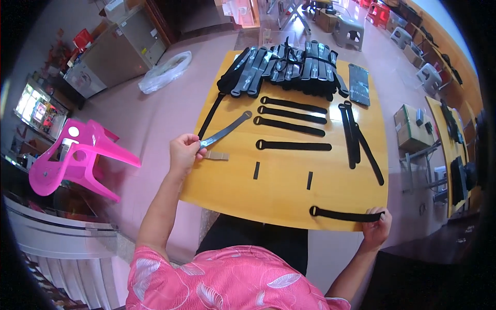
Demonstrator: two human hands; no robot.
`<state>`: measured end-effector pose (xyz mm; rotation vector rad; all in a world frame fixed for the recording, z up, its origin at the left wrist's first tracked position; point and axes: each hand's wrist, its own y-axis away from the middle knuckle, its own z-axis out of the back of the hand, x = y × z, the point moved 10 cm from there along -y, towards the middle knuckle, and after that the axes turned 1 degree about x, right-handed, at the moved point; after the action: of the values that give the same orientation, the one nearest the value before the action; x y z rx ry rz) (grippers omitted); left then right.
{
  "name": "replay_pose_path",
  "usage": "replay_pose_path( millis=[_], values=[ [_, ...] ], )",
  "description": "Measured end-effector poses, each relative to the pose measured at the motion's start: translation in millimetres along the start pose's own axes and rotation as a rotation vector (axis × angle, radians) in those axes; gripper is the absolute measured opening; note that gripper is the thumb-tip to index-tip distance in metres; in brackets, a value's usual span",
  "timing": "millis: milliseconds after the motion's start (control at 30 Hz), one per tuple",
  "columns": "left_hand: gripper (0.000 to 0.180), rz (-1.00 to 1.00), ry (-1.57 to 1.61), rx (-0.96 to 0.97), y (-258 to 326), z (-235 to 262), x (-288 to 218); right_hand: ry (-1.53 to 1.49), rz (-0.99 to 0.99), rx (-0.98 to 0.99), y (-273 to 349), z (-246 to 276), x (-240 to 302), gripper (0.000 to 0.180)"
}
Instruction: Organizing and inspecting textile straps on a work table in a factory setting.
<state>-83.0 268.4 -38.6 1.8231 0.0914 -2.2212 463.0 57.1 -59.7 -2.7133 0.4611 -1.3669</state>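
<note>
Pinching grey strap (226, 130) end in left hand (183, 152) fingers; right hand (377, 227) fingers gripping flat black looped strap (345, 214).

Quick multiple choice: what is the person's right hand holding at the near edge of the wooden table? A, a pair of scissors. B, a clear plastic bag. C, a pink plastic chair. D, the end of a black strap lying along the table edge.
D: the right hand grips one end of a black strap that lies along the near edge of the wooden table, its ringed end pointing toward the left.
</note>
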Motion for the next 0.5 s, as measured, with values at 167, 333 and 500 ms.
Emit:
replay_pose_path(
  millis=[167, 333, 500],
  values=[
    [0.014, -0.052, -0.181, -0.059, -21, -3, 10, -0.099, 0.008, -0.056, -1, 9, -1, 0.023],
    [0.020, -0.198, -0.502, -0.122, -28, -1, -8, -0.064, -0.089, -0.008, -8, -1, -7, 0.026],
    [0.030, -0.287, -0.821, -0.108, -20, 6, -31, -0.076, -0.089, 0.011, -10, 1, -9, 0.025]
  ],
)
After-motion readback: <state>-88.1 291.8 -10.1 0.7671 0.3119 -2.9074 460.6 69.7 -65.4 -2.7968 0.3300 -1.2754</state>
